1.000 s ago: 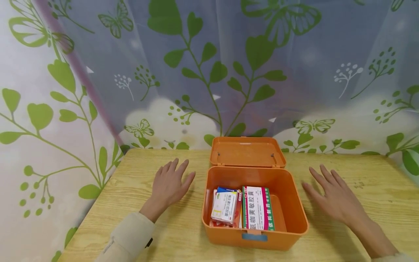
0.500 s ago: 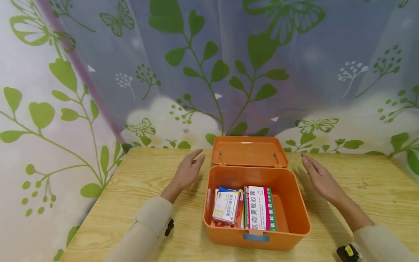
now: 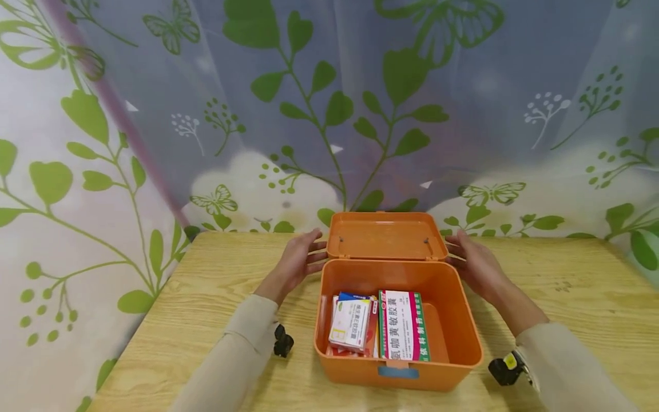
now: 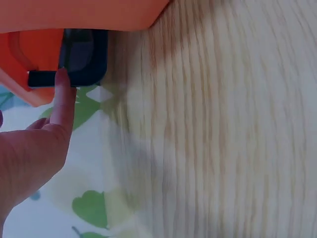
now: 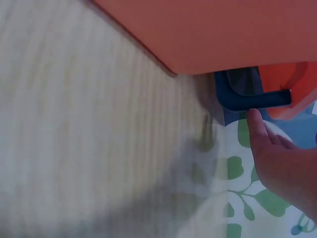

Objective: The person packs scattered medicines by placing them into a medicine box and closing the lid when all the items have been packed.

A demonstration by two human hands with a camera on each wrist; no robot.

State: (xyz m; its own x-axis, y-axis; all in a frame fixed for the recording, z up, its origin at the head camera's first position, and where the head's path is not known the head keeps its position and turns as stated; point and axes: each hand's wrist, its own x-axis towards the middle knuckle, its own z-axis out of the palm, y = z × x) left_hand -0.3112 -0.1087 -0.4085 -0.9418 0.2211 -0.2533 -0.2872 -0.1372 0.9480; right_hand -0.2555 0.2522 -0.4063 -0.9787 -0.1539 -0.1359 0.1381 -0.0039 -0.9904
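Observation:
An orange lidded box (image 3: 355, 375) stands on the table, its lid (image 3: 387, 237) tipped back behind it. My left hand (image 3: 294, 266) is at the lid's left side, fingers extended. In the left wrist view, a fingertip meets the dark blue handle (image 4: 99, 57) folded behind the lid. On the lid's right side is my right hand (image 3: 479, 268), fingers reaching towards its back. The right wrist view shows a fingertip at the handle (image 5: 242, 102). Inside the box lie a white medicine box (image 3: 350, 325) over other packs and a larger green-edged medicine box (image 3: 403, 326).
The wood-grain table (image 3: 231, 252) extends to both sides of the box. Close behind the lid hangs a cloth backdrop (image 3: 329, 177) with leaves and butterflies. A black wrist camera (image 3: 283, 342) sits under the left sleeve, another wrist camera (image 3: 507, 369) by the right.
Both hands have moved inward from the table's sides to the lid's two sides. The box, its lid and the medicine boxes look the same.

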